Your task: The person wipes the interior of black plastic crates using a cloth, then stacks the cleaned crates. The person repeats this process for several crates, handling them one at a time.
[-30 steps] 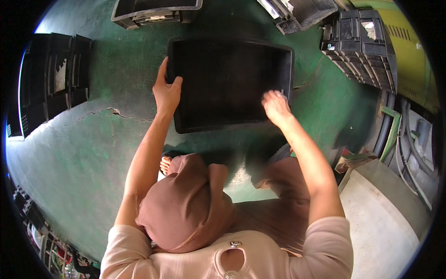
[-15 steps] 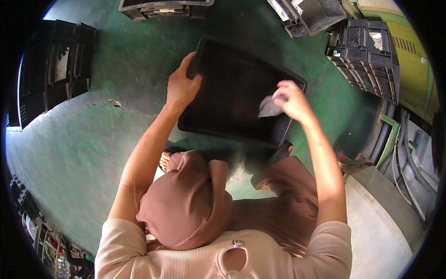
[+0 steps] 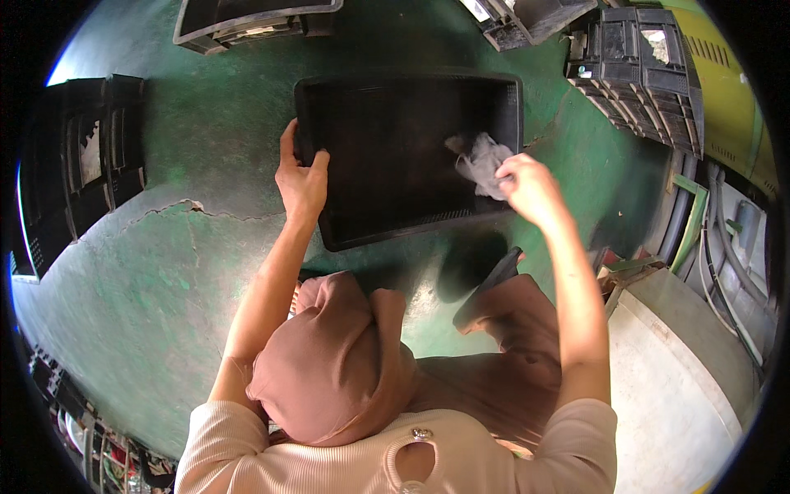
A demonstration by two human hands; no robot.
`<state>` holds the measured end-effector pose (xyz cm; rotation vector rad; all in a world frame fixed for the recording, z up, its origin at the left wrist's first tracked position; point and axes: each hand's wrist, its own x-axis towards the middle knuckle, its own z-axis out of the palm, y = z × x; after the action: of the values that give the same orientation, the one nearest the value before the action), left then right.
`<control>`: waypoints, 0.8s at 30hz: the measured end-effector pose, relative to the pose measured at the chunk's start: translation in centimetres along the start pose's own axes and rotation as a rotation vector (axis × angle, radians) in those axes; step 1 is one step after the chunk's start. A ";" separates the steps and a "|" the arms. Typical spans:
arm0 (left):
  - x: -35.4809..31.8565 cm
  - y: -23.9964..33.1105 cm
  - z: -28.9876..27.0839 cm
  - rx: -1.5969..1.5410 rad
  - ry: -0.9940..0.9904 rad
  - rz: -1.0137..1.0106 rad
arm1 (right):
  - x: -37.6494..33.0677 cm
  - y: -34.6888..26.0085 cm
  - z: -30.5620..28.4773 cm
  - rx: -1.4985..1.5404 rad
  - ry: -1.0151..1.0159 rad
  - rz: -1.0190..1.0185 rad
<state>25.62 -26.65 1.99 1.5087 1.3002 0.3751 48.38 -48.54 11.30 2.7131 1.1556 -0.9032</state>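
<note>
Crate (image 3: 387, 160), long axis sideways, left hand (image 3: 302, 179) closed on rim (image 3: 301, 105), right hand (image 3: 533, 191) on cloth (image 3: 479, 168)

The bin (image 3: 387, 160) has the floor (image 3: 206, 272) around it, the left hand (image 3: 302, 191) at its left rim and a cloth (image 3: 484, 160) in the right hand (image 3: 535, 191) at its right end. Left of it stand stacked crates (image 3: 62, 185) (a crack (image 3: 239, 214) lies between); beyond-left, 1 crate (image 3: 271, 15); beyond-right, a crate pile (image 3: 642, 78).
</note>
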 end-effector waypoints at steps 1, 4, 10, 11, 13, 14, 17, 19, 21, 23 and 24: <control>-0.1 0.2 0.0 0.010 -0.002 -0.024 | 0.3 -0.3 2.0 -0.050 0.017 -0.011; 0.2 -0.4 -0.2 0.053 0.026 0.009 | 3.7 -2.8 6.6 -0.034 0.286 -0.004; 0.5 -0.9 0.1 0.039 0.035 0.071 | 8.5 -2.3 11.6 -0.168 0.305 0.190; 0.3 -1.0 -0.1 0.039 0.040 0.062 | 9.4 -2.7 10.6 -0.129 0.434 0.150; 0.4 -0.8 0.0 0.030 0.029 0.049 | 11.5 -2.9 8.9 -0.169 0.653 0.128; 0.2 -0.7 -0.1 0.029 0.022 0.041 | 12.7 -3.4 8.9 -0.241 0.735 0.135; 0.2 -0.9 0.2 0.008 0.007 0.055 | 13.1 -3.8 10.1 -0.305 0.457 0.300; 0.6 -0.8 0.4 0.020 0.010 0.102 | 12.5 -3.8 9.9 -0.237 0.311 0.383; 0.6 -1.1 0.1 0.034 0.028 0.118 | 11.1 -4.6 8.0 -0.159 0.108 0.437; 0.6 -1.4 -0.2 0.037 0.048 0.115 | 7.9 -4.5 5.9 0.323 -0.123 0.385; 0.5 -1.1 0.0 0.032 0.027 0.103 | 6.2 -2.2 7.2 0.437 0.028 0.166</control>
<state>25.22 -26.47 0.84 1.6065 1.2576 0.4440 46.78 -44.93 2.35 3.1062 0.7944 -1.2174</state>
